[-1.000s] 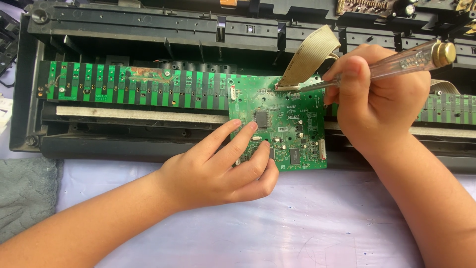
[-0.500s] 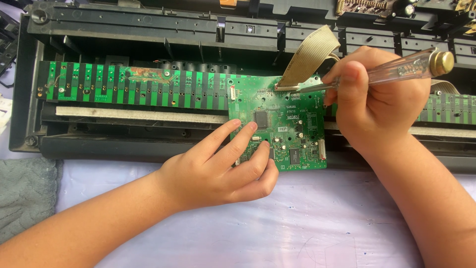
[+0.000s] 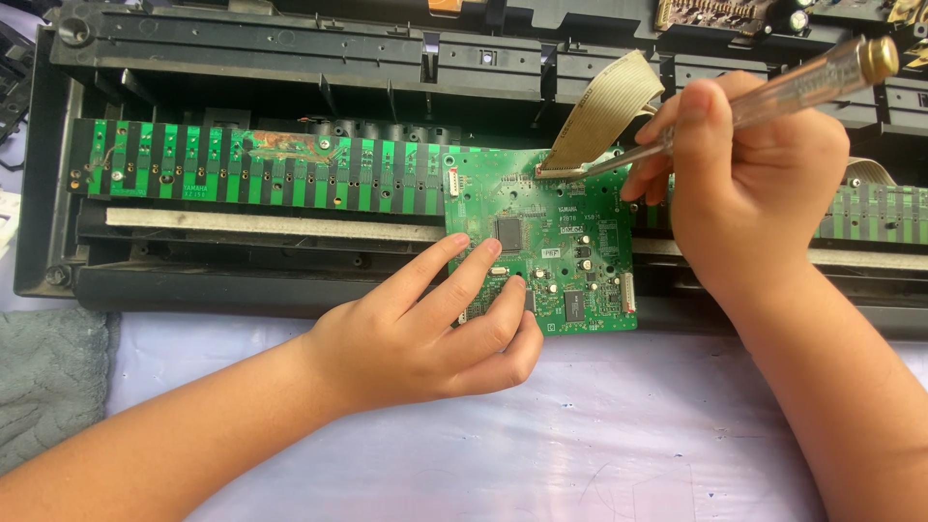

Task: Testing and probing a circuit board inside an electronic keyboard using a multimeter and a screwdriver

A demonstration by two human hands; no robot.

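A square green circuit board lies on the open black keyboard chassis. My left hand rests on the board's lower left part, fingers spread and pressing on it. My right hand grips a screwdriver with a clear handle and brass cap. Its tip touches the connector at the board's top edge, where a grey ribbon cable plugs in.
A long green striped contact board runs left of the square board, and another stretch shows at the right. A grey cloth lies at lower left. The chassis sits on a pale lilac sheet.
My right hand has shifted slightly, with the screwdriver tip staying at the ribbon connector. The left hand has not moved.
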